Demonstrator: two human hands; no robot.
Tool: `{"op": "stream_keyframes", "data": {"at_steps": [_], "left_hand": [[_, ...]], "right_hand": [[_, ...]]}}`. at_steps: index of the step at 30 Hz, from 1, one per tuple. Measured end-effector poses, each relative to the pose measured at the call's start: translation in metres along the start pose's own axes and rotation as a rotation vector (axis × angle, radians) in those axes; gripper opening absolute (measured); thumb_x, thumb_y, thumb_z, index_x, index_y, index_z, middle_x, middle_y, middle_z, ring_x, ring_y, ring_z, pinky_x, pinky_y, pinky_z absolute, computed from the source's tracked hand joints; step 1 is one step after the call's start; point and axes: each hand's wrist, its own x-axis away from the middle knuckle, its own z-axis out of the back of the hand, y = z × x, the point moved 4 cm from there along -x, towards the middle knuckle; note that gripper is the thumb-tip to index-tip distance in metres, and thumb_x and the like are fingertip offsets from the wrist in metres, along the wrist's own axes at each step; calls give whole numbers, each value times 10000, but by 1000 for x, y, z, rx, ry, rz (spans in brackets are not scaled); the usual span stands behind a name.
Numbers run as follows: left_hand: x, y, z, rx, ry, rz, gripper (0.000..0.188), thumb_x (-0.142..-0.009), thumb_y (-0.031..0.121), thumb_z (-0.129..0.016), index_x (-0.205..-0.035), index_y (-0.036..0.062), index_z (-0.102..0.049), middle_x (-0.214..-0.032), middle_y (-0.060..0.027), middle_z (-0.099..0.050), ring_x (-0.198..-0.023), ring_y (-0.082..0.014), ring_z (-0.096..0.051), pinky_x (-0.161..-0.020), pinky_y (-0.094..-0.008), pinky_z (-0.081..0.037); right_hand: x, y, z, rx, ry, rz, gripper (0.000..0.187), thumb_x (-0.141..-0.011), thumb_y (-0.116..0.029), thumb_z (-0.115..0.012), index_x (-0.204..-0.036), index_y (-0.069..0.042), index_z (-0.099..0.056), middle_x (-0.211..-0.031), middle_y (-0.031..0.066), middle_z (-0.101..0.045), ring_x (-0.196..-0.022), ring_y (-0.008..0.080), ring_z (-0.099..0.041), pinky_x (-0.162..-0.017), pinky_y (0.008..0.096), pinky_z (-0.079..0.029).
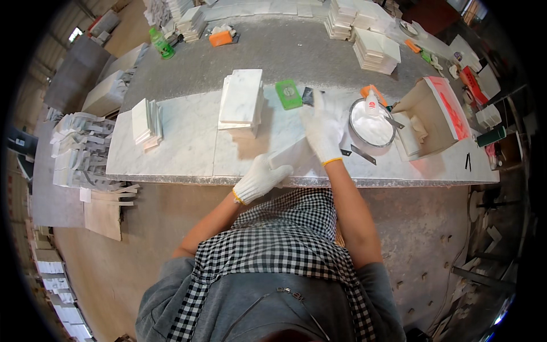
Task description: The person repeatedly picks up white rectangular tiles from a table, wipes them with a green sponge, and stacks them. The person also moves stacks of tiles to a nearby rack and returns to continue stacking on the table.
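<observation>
My left hand [263, 178], in a white knit glove with a yellow cuff, grips a flat white marble tile [292, 154] near the table's front edge. The thumb lies over the tile's near end. My right hand [325, 132], gloved the same way, is at the tile's far right end, its fingers stretched forward and partly blurred. Whether its palm touches the tile I cannot tell. Just beyond those fingers lies a small dark square piece [309, 97], partly covered. A flat metal scraper blade [363, 154] rests right of my right wrist.
Ahead stands a stack of marble tiles [241, 100], with a smaller leaning stack [146, 122] to its left. A green box [289, 94] sits behind. To the right are a bowl of white paste [370, 130], a white bottle [372, 101] and an open cardboard box [426, 111].
</observation>
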Motion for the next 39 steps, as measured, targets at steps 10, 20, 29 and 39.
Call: {"op": "stream_keyframes", "data": {"at_steps": [10,20,29,39], "left_hand": [[-15,-31,-2,-41,-64,-41,292,-880,152,-649,-1064,-76,-657,-815,-110,-707,-716,-136,-672,-596,-268,-565],[4,-19,4,428,-137,-27,387,-902,131,-679,-1227,-61,-589,-898,-112,-685,-687,-181,-652,-588,-303,-555],[-3,-23,3,797,-311,-97,631,-885,94,-692,-1437,-42,-418,-1078,-134,-651,-724,-230,-651,-585,-327,-536],[-6,-23,5,812,-347,-137,760,-857,214,-755,-1461,-35,-366,-1071,-154,-653,-724,-235,-676,-603,-329,-568]], "right_hand": [[46,-63,13,-159,-1,289,617,-880,-372,-633,-1437,-147,-492,-1415,140,-531,-1372,420,-378,-1135,503,-294],[-8,37,13,-314,-35,-182,549,-927,-379,-589,-1393,-89,-561,-1248,202,-649,-1150,349,-614,-1017,462,-436],[12,40,11,-1144,-391,-257,572,-1007,-468,-526,-1361,-21,-582,-1230,143,-666,-1144,228,-616,-992,342,-460],[13,24,14,-975,-465,60,595,-1022,-484,-488,-1341,9,-587,-1331,168,-628,-1249,267,-563,-1067,362,-394]]}}
